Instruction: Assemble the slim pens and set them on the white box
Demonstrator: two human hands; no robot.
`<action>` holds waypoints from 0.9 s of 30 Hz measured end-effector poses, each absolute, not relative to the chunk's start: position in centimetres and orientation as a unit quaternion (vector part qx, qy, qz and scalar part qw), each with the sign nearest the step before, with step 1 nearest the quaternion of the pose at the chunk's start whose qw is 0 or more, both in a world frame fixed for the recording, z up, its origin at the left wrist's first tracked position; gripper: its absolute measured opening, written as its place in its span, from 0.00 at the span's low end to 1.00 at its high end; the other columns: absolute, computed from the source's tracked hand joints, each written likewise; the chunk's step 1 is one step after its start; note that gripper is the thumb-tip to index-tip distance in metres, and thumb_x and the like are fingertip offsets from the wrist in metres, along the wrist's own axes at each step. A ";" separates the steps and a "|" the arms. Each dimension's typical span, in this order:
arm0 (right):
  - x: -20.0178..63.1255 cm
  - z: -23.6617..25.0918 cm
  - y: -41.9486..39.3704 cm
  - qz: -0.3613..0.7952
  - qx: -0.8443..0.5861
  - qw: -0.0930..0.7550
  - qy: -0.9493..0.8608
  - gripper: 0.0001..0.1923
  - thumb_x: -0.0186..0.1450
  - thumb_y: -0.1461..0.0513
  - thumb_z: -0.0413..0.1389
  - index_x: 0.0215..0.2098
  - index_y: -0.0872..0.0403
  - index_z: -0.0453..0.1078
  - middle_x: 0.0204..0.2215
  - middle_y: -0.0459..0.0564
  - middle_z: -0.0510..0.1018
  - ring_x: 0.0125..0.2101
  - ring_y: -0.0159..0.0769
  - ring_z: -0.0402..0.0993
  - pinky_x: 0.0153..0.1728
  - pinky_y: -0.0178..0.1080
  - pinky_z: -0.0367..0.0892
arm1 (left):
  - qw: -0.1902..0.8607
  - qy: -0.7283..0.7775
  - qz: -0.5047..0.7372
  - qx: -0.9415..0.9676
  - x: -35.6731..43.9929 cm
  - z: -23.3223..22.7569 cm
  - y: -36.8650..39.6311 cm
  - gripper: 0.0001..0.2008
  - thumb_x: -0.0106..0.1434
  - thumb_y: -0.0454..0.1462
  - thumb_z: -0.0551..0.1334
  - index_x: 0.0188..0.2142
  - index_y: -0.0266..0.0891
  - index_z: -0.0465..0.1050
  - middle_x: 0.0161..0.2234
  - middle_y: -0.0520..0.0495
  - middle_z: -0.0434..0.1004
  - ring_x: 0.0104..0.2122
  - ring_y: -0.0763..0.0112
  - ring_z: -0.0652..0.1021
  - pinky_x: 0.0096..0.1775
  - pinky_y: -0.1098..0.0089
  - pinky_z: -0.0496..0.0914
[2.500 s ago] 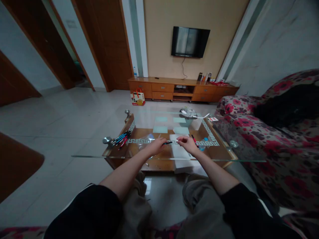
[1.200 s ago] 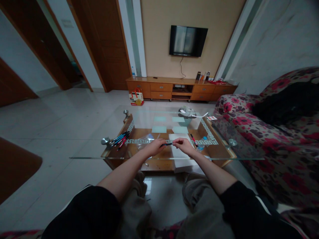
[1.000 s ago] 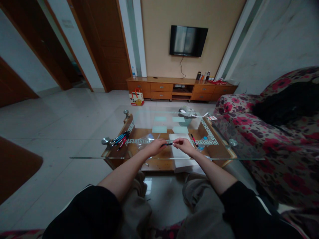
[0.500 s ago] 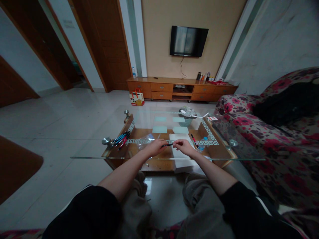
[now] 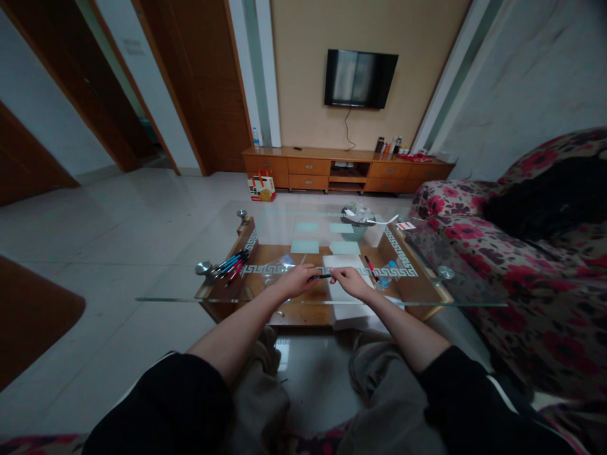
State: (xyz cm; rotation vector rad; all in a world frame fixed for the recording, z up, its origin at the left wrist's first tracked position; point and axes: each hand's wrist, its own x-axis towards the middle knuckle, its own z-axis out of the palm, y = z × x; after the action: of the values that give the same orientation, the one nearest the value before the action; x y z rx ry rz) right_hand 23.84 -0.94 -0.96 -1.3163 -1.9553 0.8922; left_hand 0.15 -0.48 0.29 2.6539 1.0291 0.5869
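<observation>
Over the surface (image 5: 322, 237), two hands are counted, one left hand (image 5: 300, 281) and one right hand (image 5: 348, 282), with one dark pen (image 5: 320, 276) seen between them. One red-and-black pen (image 5: 372, 268) is found toward its right end, and one bundle of pens (image 5: 231, 265) at its left end, too overlapped to be counted singly. Four frosted rectangles (image 5: 305, 246) are seen at its middle. One basket (image 5: 353, 234) is seen at its far edge. Beyond it, one television (image 5: 360, 79), one low cabinet (image 5: 308, 169) and one carrier bag (image 5: 262, 188) are counted; to its right, one sofa (image 5: 521, 303).
</observation>
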 end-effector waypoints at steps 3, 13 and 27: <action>23.9 -1.0 -0.8 0.325 -0.487 0.306 -0.751 0.29 0.71 0.45 0.44 0.25 0.53 0.76 0.20 0.46 0.74 0.25 0.35 0.68 0.29 0.35 0.58 | 0.118 0.355 0.206 0.904 0.2 0.4 -0.5 0.11 0.69 0.37 0.57 0.46 0.42 0.76 0.39 0.45 0.75 0.38 0.68 0.76 0.40 0.70 0.69; 24.9 -1.3 -0.1 0.297 -0.489 0.368 -0.733 0.10 0.64 0.55 0.57 0.37 0.52 0.74 0.36 0.48 0.78 0.33 0.36 0.70 0.36 0.36 0.64 | 0.122 0.361 0.215 0.899 0.0 -0.1 -0.1 0.11 0.69 0.37 0.57 0.47 0.41 0.75 0.38 0.45 0.76 0.37 0.68 0.76 0.40 0.70 0.68; 24.4 -1.7 -0.1 0.266 -0.479 0.366 -0.752 0.08 0.66 0.57 0.56 0.35 0.53 0.74 0.35 0.49 0.74 0.35 0.36 0.68 0.38 0.37 0.63 | 0.116 0.351 0.215 0.904 -0.1 0.3 -0.2 0.11 0.69 0.38 0.56 0.46 0.41 0.75 0.39 0.45 0.75 0.37 0.68 0.76 0.40 0.70 0.68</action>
State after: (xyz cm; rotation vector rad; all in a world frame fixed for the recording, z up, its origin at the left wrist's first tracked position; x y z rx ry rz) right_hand 24.40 -0.09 -1.66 -1.2315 -1.9327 0.6849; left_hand -0.09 -0.22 0.30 2.6465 1.0289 0.6290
